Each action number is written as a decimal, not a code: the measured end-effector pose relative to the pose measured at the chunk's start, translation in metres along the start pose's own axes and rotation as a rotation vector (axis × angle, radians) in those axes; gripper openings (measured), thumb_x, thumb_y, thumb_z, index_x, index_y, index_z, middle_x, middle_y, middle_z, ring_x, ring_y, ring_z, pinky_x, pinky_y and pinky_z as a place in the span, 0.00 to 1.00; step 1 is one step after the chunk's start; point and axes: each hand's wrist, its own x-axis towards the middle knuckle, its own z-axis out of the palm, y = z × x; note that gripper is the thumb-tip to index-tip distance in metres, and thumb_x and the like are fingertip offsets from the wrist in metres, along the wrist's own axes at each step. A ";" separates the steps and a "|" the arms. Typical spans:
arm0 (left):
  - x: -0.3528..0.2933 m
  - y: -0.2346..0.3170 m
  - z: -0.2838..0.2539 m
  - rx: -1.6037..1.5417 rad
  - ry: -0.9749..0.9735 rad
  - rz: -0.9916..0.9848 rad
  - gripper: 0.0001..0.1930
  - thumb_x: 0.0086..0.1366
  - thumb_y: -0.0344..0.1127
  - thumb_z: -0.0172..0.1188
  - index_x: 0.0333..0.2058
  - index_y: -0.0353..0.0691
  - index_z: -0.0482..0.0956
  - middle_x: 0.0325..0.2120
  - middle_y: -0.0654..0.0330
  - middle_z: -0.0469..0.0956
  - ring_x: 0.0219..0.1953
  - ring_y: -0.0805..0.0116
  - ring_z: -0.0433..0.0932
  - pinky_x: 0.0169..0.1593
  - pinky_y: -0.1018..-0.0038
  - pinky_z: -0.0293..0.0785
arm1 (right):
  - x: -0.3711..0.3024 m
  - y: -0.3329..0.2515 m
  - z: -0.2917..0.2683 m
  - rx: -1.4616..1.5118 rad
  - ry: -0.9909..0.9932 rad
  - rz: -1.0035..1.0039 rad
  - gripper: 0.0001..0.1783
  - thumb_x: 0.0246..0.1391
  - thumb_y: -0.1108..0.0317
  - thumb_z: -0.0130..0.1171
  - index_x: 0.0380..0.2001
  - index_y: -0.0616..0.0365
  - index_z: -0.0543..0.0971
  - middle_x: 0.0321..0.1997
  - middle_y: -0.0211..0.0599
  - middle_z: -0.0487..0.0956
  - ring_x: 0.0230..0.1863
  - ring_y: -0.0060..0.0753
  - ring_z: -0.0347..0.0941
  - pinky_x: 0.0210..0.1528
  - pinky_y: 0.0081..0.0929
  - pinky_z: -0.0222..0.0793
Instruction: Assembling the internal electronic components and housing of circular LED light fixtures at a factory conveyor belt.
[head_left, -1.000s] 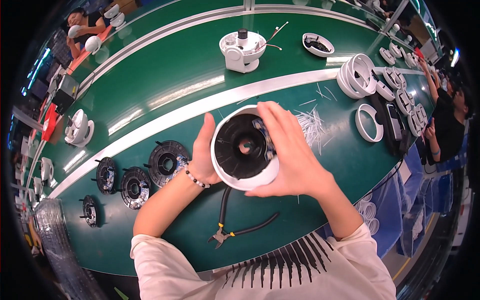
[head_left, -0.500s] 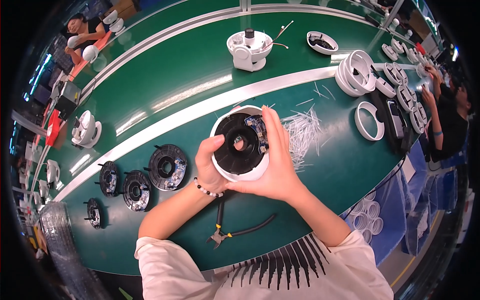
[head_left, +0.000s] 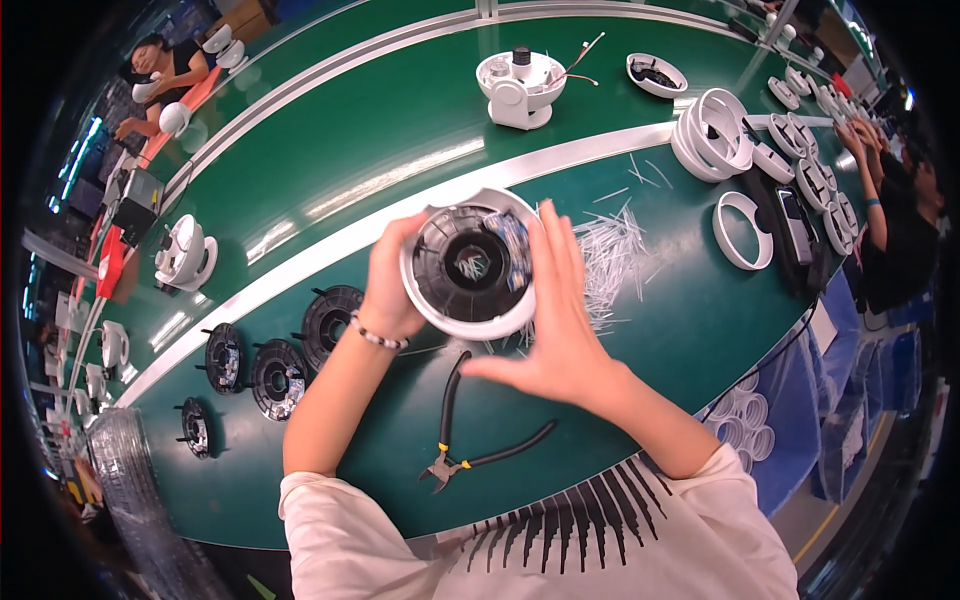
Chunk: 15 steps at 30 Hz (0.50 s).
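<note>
Both hands grip a round white housing (head_left: 470,265) with a black inner disc, held above the green worktop (head_left: 700,320) — left hand (head_left: 388,285) curled on its left rim, right hand (head_left: 560,310) wrapped round its right side. Black-handled cutters (head_left: 470,440) lie nearer the front edge — white cable ties (head_left: 610,255) just right.

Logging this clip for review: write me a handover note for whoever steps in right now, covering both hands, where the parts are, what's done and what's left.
Left hand: grips the left side of the round white housing, held above the green table.
Right hand: flat against the housing's right side, fingers up along its rim.
Housing: open face toward the camera, black insert and a small circuit board visible inside.
Nearby: black-handled cutters lie below the hands, untouched; white ties piled to the right; black discs in a row to the left.
Done: insert sits in the housing.
Left: cannot tell from this view; the cutters and ties are not in use.
</note>
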 end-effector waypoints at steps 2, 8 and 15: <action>0.014 0.015 -0.001 0.023 0.158 0.038 0.21 0.58 0.46 0.42 0.37 0.32 0.72 0.35 0.53 0.75 0.38 0.63 0.74 0.47 0.70 0.69 | -0.024 -0.009 -0.016 0.007 -0.041 -0.164 0.60 0.24 0.48 0.68 0.58 0.65 0.48 0.62 0.61 0.43 0.62 0.67 0.36 0.59 0.57 0.35; 0.073 0.073 -0.053 0.163 0.326 0.036 0.20 0.58 0.43 0.42 0.40 0.30 0.65 0.38 0.48 0.72 0.42 0.58 0.72 0.49 0.59 0.66 | -0.034 -0.020 -0.021 -0.177 -0.925 -0.375 0.57 0.24 0.47 0.68 0.56 0.62 0.54 0.64 0.47 0.44 0.65 0.50 0.38 0.58 0.60 0.37; 0.127 0.096 -0.138 0.354 0.552 0.096 0.14 0.57 0.39 0.46 0.35 0.33 0.66 0.29 0.54 0.72 0.32 0.62 0.74 0.41 0.65 0.71 | 0.000 -0.007 -0.009 -0.220 -1.023 -0.580 0.57 0.19 0.52 0.70 0.56 0.61 0.55 0.61 0.48 0.51 0.65 0.47 0.39 0.60 0.59 0.30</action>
